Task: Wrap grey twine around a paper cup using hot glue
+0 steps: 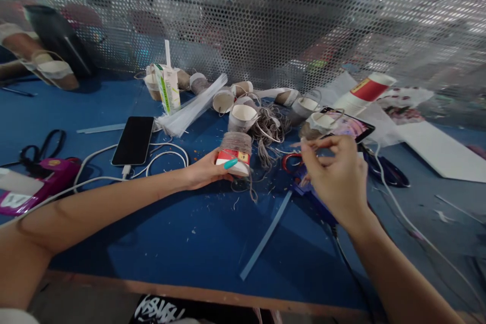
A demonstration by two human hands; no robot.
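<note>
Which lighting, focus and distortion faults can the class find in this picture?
Head view: bright patches flare on the perforated screen at upper right; head view: soft shadow darkens the blue table below the left hand and its cord-wrapped cup; head view: the dark bottle at far left looks soft and leans, perhaps from lens stretch; head view: whatever lies behind the screen is blurred.

Left hand (pixel 207 169) gripping yarn-wrapped paper cup (pixel 236 146).

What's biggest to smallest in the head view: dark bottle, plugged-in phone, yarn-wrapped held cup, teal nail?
1. Dark bottle
2. Plugged-in phone and held cup: too alike to rank
3. Teal nail
</note>
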